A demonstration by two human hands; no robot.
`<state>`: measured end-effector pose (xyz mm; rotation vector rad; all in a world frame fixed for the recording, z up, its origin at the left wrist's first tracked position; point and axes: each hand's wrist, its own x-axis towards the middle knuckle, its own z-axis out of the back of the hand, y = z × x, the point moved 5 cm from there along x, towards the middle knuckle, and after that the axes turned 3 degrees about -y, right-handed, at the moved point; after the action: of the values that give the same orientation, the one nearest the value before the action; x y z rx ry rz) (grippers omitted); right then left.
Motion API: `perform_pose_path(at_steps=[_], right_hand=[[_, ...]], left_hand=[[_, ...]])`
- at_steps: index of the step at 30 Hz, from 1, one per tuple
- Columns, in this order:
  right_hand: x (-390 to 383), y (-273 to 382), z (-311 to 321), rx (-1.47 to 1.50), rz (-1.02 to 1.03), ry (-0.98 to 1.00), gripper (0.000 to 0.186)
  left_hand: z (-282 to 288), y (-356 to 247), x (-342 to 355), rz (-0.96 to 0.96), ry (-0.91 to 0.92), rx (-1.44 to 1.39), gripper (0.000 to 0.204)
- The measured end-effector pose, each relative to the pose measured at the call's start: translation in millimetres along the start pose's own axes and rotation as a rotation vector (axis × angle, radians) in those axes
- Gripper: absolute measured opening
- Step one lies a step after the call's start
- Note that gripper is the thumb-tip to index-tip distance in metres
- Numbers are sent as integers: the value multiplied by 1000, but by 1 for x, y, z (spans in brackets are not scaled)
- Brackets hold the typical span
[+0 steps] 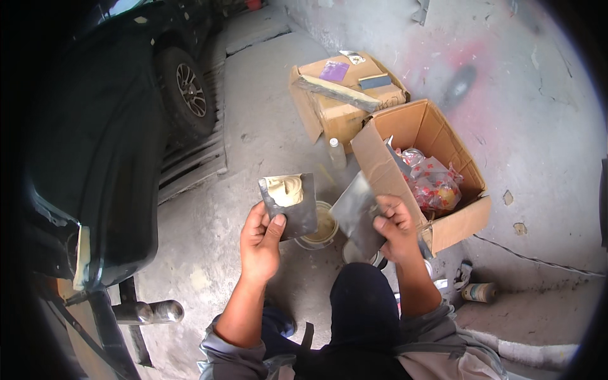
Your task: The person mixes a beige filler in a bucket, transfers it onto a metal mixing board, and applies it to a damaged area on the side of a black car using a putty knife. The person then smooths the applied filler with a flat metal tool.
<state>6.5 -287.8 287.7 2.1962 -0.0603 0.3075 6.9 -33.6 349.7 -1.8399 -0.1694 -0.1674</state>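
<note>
My left hand (263, 240) grips a dark flat filler spreader (297, 218), thumb on top. A thick dab of cream-coloured body filler (285, 190) lies on its far end. To the right, my right hand (397, 229) is closed around a second spreader (359, 212), a grey flat plate slightly smeared by motion. The two spreaders are apart. Below and between them stands an open tub (322, 235) with dried cream residue inside, partly hidden by the left spreader. Another round can (352, 253) sits under the right spreader, mostly covered.
A dark vehicle (95, 158) with a wheel (183, 92) fills the left. An open cardboard box (465, 225) holds plastic bags (434, 183). Behind it, another box (335, 117) carries sanding blocks. A clear bottle (337, 153) stands beside them. A cable (538, 258) and a can (479, 292) lie right.
</note>
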Motion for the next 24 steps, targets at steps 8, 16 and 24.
perform_pose_path(at_steps=[8, 16, 24], right_hand=[[0, -9, -41, -298, 15, 24, 39], [17, 9, -52, -81, 3, 31, 42], [21, 86, -75, -527, 392, 287, 23]], left_hand=[[-11, 6, -17, 65, 87, 0, 41], [-28, -17, -16, -323, 285, 813, 32], [10, 6, -6, 316, 295, 96, 37]])
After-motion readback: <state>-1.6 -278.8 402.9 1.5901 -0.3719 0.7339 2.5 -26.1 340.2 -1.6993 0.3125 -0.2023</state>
